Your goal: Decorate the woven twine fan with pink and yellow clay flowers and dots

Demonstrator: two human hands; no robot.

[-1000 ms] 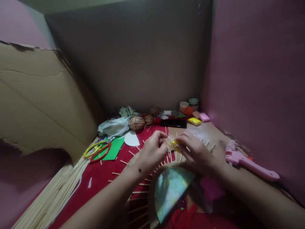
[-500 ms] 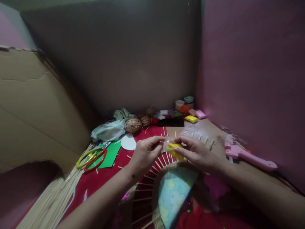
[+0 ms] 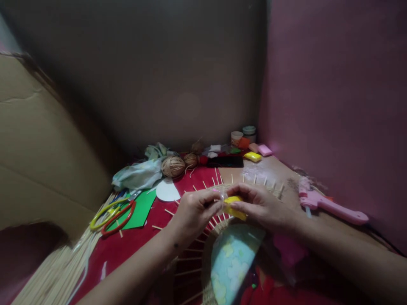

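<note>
My left hand (image 3: 196, 208) is closed, its thumb and forefinger pinching the clear plastic end of a small yellow packet of what looks like modelling clay (image 3: 235, 208). The packet's other end is held between the thumb and fingers of my right hand (image 3: 263, 206). Below both hands is a round woven piece (image 3: 208, 250) with thin sticks radiating from it. Pale blue flowered fabric (image 3: 232, 258) covers part of its middle. My forearms hide some of the sticks.
Scissors (image 3: 127, 218) rest on green paper (image 3: 144, 209) at the left. Balls of twine (image 3: 173, 167), a black phone (image 3: 225, 162) and another yellow packet (image 3: 252, 157) lie behind. A pink glue gun (image 3: 332, 207) sits right, near the wall. Long sticks (image 3: 54, 269) lie lower left.
Both hands still grip the packet, a little lower in the view, with the yellow part tilted slightly differently. The surroundings have shifted slightly left as the camera turned.
</note>
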